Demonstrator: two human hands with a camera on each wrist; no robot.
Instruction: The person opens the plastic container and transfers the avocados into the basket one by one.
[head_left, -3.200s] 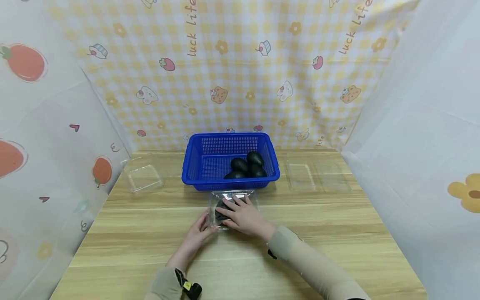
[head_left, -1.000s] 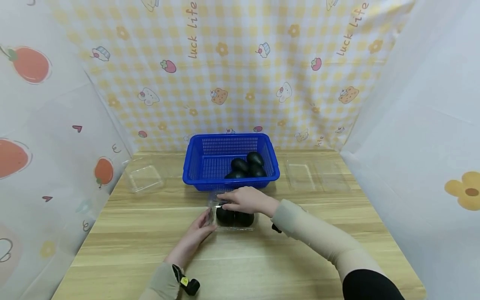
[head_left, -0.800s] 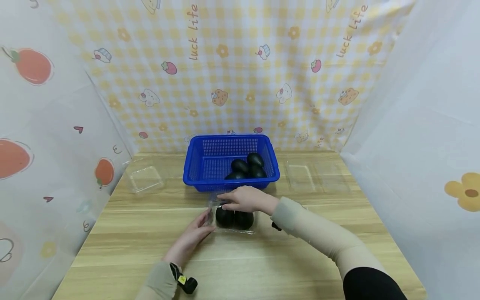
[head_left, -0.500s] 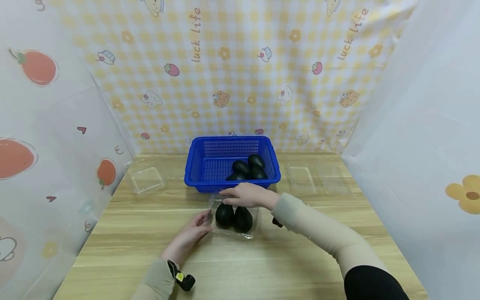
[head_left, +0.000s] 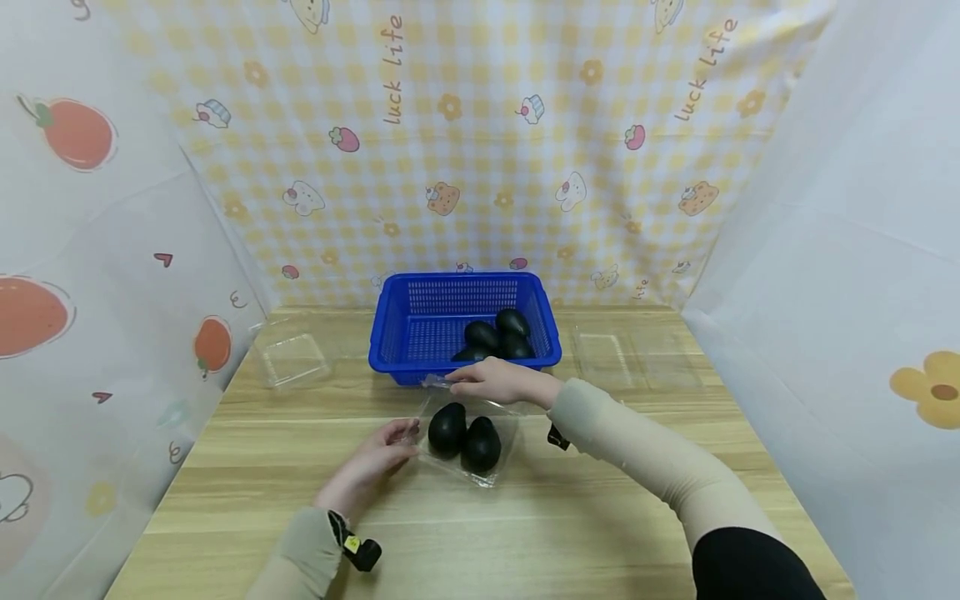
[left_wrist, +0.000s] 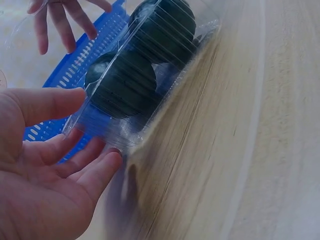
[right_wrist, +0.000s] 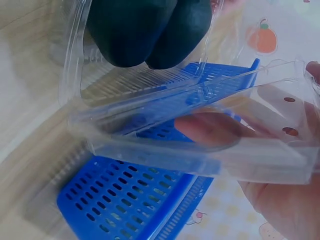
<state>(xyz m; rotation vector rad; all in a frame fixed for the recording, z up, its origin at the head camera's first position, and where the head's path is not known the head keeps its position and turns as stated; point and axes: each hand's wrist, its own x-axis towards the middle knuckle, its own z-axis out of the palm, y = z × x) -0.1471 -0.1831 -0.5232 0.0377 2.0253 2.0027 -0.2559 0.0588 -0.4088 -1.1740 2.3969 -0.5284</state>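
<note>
A clear plastic clamshell container lies slightly turned on the table, its lid raised on the basket side. Two dark avocados sit side by side in it, a left avocado and a right avocado. My left hand is at the left end; in the left wrist view its fingertips meet the plastic wall, thumb spread at the upper edge. My right hand holds the lid above the far side, the thumb showing through the plastic. Part of that hand is cut off in the right wrist view.
Behind stands a blue plastic basket with several avocados at its right. An open clear container lies at the back left, another at the back right. A patterned cloth hangs behind the wooden table.
My right hand moved from over the avocados back towards the basket, raising the lid. The container turned clockwise, its near right corner coming closer. My left hand shifted slightly left.
</note>
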